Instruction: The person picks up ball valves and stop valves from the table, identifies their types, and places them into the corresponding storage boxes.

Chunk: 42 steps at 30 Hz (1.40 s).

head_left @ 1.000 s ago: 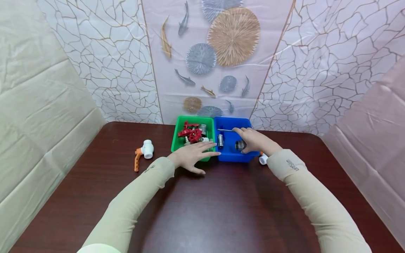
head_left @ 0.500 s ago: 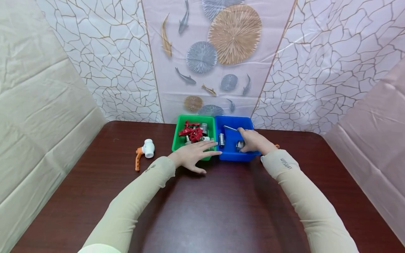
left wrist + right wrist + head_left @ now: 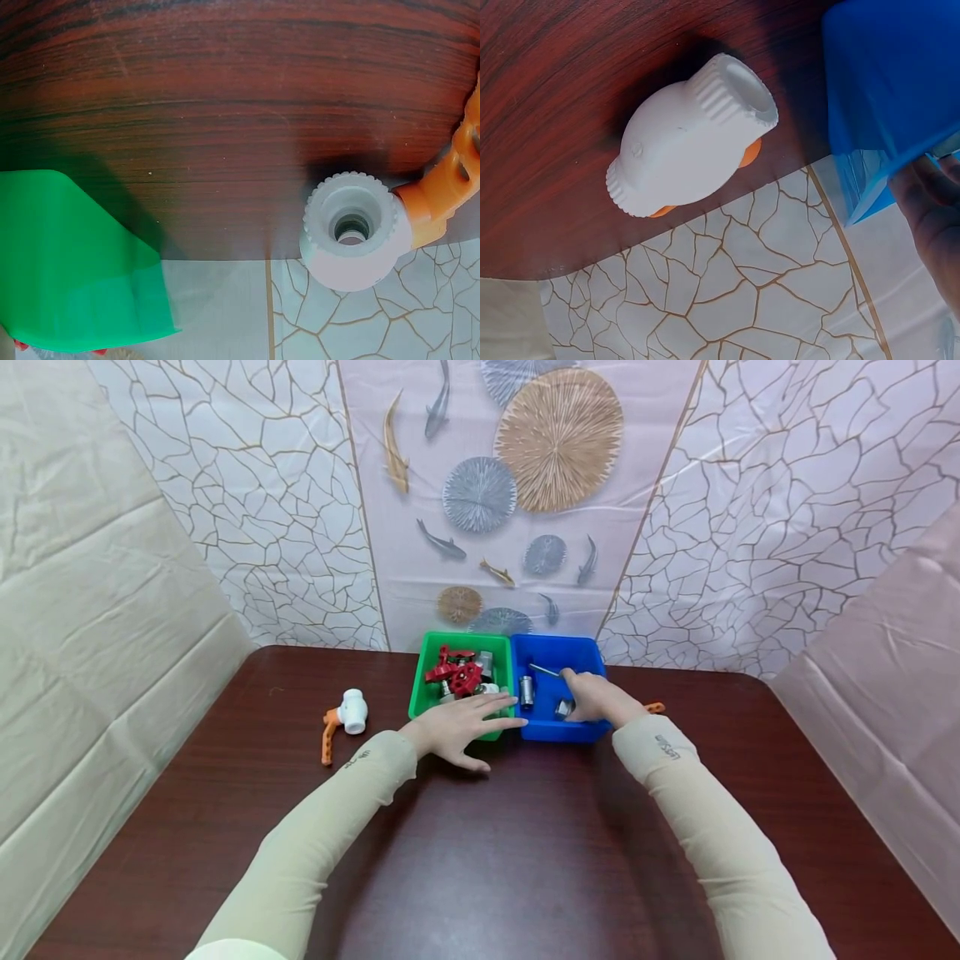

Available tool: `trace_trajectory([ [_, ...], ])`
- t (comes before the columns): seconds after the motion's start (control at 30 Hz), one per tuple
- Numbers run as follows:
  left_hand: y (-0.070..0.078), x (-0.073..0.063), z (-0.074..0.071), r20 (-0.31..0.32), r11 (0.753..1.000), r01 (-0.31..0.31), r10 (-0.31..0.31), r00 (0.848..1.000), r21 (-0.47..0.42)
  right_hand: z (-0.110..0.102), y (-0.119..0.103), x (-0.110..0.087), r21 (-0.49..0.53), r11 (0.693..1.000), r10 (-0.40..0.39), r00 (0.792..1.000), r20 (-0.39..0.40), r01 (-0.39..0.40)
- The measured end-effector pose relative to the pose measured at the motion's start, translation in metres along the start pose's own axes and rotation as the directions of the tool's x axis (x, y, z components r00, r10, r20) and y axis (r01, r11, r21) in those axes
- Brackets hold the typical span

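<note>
My left hand (image 3: 457,727) lies with spread fingers over the near rim of the green bin (image 3: 415,693), which holds red-handled valves (image 3: 459,675). Inside the blue bin (image 3: 558,731), my right hand (image 3: 596,696) reaches down, thumb and fingers bent around a metal fitting (image 3: 564,708). A thin metal rod (image 3: 543,670) sticks out by its index finger; whether it joins the fitting is hidden. Left of that hand stands a short metal cylinder (image 3: 527,692). In the right wrist view, the fingers (image 3: 922,191) are partly behind the blue wall.
A white ball valve (image 3: 349,240) with an orange handle (image 3: 442,184) lies on the table left of the green bin. Another white valve (image 3: 682,142) lies right of the blue bin, its orange handle (image 3: 655,707) showing past the sleeve. A patterned wall covering (image 3: 480,568) rises behind the bins.
My right hand has shifted slightly left and lower inside the blue bin; the rod and fitting have tilted with it. The right sleeve moved left. The left hand stays in place.
</note>
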<state>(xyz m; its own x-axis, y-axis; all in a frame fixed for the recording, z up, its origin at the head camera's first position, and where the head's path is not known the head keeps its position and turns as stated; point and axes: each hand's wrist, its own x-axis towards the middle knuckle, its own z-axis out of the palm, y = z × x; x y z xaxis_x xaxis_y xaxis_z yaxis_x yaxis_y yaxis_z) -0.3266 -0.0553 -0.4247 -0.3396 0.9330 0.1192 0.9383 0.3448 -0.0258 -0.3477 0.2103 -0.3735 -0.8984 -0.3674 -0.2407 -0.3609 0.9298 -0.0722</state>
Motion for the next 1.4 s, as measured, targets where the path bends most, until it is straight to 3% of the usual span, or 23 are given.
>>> trace_trajectory([
  [0.3,0.001,-0.001,0.000,-0.010,1.000,-0.006,0.007,1.000,0.013,0.004,0.000,0.007,0.032,0.999,0.038,0.997,0.069,-0.040],
  [0.67,0.002,0.002,0.000,-0.001,1.000,0.004,-0.004,1.000,0.006,0.006,-0.002,0.011,-0.013,0.999,0.044,0.992,0.119,-0.043],
  [1.03,0.001,0.003,0.000,-0.004,1.000,0.001,-0.001,1.000,-0.002,0.005,-0.017,0.008,0.010,0.986,0.162,0.969,0.185,-0.167],
  [1.4,-0.001,-0.002,-0.003,0.007,0.999,0.027,-0.027,1.000,0.029,0.002,-0.023,0.009,0.046,0.972,0.217,0.953,0.213,-0.232],
])
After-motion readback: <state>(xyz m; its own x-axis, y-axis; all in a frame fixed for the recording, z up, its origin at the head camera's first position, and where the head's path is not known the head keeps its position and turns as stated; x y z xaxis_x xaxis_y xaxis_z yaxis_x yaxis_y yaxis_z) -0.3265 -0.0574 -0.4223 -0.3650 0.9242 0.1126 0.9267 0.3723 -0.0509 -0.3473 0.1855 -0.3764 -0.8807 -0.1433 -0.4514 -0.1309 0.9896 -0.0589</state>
